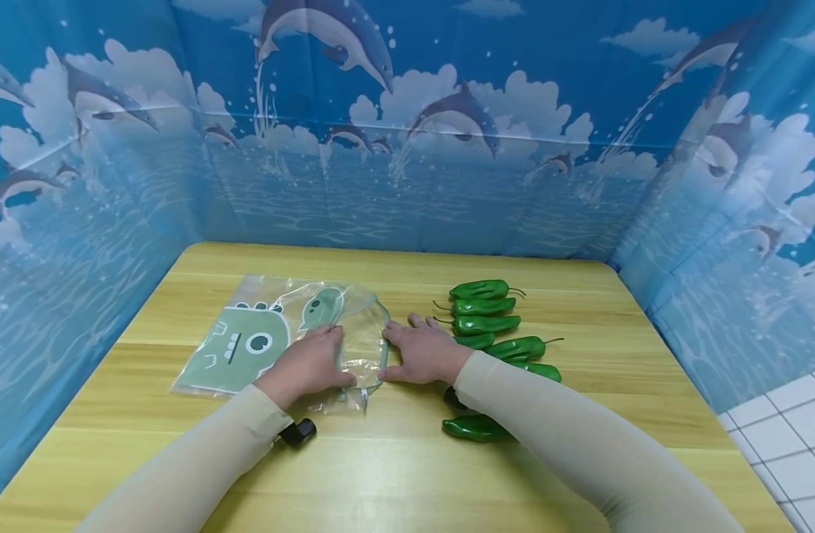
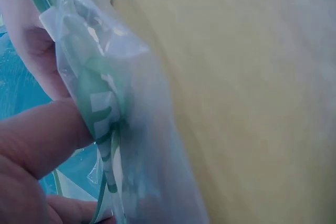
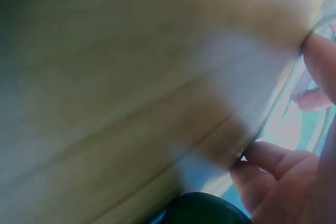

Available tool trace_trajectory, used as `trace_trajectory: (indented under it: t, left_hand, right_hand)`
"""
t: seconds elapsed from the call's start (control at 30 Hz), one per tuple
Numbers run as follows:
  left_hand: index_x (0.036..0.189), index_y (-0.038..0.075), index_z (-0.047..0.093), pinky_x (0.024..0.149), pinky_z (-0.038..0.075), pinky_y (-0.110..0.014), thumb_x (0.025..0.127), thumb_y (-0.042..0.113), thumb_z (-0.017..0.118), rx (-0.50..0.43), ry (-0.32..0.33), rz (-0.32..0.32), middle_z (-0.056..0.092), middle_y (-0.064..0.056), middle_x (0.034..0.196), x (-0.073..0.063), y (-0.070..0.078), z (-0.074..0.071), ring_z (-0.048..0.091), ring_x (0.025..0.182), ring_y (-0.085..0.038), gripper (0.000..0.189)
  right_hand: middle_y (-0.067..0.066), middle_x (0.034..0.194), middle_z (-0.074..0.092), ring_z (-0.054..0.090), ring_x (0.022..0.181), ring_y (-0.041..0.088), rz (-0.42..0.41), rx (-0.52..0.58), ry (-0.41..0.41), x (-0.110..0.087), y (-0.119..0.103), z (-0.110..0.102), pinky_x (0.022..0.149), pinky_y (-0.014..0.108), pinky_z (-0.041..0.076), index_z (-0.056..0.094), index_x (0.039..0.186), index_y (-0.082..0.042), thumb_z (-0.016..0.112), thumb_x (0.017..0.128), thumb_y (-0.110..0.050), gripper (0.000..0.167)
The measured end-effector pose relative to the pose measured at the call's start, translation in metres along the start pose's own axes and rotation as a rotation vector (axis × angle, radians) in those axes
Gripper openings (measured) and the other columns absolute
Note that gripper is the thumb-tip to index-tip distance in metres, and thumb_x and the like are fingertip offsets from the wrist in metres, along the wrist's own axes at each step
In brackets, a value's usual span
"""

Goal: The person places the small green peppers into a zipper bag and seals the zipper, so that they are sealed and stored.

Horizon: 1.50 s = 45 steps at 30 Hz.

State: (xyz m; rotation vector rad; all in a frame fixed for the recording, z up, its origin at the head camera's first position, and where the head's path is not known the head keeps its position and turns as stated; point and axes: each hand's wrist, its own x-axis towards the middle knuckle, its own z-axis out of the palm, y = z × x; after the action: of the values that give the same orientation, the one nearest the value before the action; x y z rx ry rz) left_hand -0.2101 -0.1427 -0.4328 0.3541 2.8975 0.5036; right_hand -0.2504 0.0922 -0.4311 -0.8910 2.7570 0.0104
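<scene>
A clear plastic zip bag (image 1: 362, 337) with a green cartoon monster print lies flat on the table, its mouth towards the right and spread apart. My left hand (image 1: 312, 360) holds the near lip of the mouth; in the left wrist view its thumb (image 2: 47, 132) presses against the crinkled film. Opposite, my right hand (image 1: 426, 354) grips the outer edge of the mouth, thumb and fingertips (image 3: 262, 169) at the rim. The bag looks flat. Several green peppers (image 1: 483, 324) lie just right of my right hand, some partly hidden by the forearm.
The wooden table (image 1: 380, 474) is backed and flanked by a blue dolphin-print curtain (image 1: 407, 192). One pepper (image 1: 477, 427) lies nearer, beside the right sleeve. A black wrist device (image 1: 298, 432) sits under the left wrist. White floor tiles (image 1: 790, 418) show at the right.
</scene>
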Motion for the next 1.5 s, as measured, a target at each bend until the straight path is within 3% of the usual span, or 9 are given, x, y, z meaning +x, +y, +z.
trace_trajectory:
  t: [0.17,0.3,0.53,0.77,1.13,1.33,1.5]
  left_hand:
    - [0.159,-0.004,0.039,0.123,0.039,-0.055,0.079,0.047,0.088,-0.015,-0.022,-0.021,0.040,-0.022,0.166,0.000,-0.001,0.000,0.040,0.152,-0.043,0.107]
    - [0.159,-0.004,0.040,0.123,0.039,-0.056,0.078,0.047,0.088,-0.025,-0.029,-0.027,0.039,-0.022,0.167,0.001,-0.002,-0.001,0.040,0.152,-0.045,0.106]
    - [0.157,-0.003,0.043,0.120,0.042,-0.056,0.078,0.047,0.089,-0.008,-0.023,-0.024,0.040,-0.021,0.166,0.003,-0.003,0.000,0.043,0.150,-0.045,0.105]
    - [0.157,-0.004,0.042,0.120,0.042,-0.056,0.078,0.047,0.089,-0.010,-0.027,-0.020,0.040,-0.021,0.167,0.001,-0.002,-0.002,0.044,0.149,-0.046,0.105]
    - [0.158,-0.004,0.041,0.121,0.041,-0.056,0.078,0.047,0.090,-0.020,-0.032,-0.024,0.039,-0.022,0.167,0.000,0.000,-0.004,0.042,0.150,-0.046,0.106]
    - [0.158,-0.004,0.042,0.121,0.041,-0.056,0.079,0.046,0.090,-0.022,-0.036,-0.028,0.039,-0.022,0.167,0.000,0.000,-0.006,0.042,0.150,-0.046,0.105]
    - [0.158,-0.004,0.042,0.121,0.042,-0.056,0.079,0.047,0.089,-0.017,-0.040,-0.028,0.040,-0.022,0.166,0.000,0.000,-0.005,0.043,0.150,-0.045,0.105]
  right_hand:
    - [0.003,0.170,0.039,0.028,0.159,0.044,-0.041,0.057,0.030,-0.002,0.004,-0.004,0.129,0.062,0.025,0.039,0.164,-0.019,0.059,0.097,-0.070,0.087]
    - [0.004,0.169,0.041,0.028,0.159,0.042,-0.092,0.185,0.082,-0.012,0.013,-0.018,0.129,0.060,0.027,0.040,0.164,-0.016,0.062,0.102,-0.058,0.077]
    - [0.004,0.165,0.046,0.036,0.157,0.033,-0.080,0.302,0.098,-0.049,0.037,-0.047,0.125,0.057,0.036,0.047,0.160,-0.020,0.061,0.105,-0.048,0.063]
    - [0.005,0.159,0.055,0.050,0.149,0.031,-0.081,0.391,0.090,-0.092,0.068,-0.056,0.118,0.055,0.046,0.057,0.153,-0.020,0.072,0.100,-0.043,0.060]
    - [0.004,0.148,0.063,0.058,0.138,0.033,-0.178,0.431,-0.110,-0.149,0.078,-0.044,0.109,0.050,0.053,0.066,0.143,-0.021,0.087,0.085,-0.044,0.065]
    - [-0.001,0.145,0.063,0.059,0.135,0.028,-0.180,0.402,-0.187,-0.156,0.077,-0.034,0.108,0.046,0.053,0.067,0.140,-0.025,0.091,0.081,-0.037,0.064]
    - [-0.006,0.139,0.066,0.062,0.130,0.022,-0.197,0.356,-0.185,-0.152,0.079,-0.022,0.107,0.043,0.053,0.069,0.138,-0.026,0.093,0.080,-0.031,0.063]
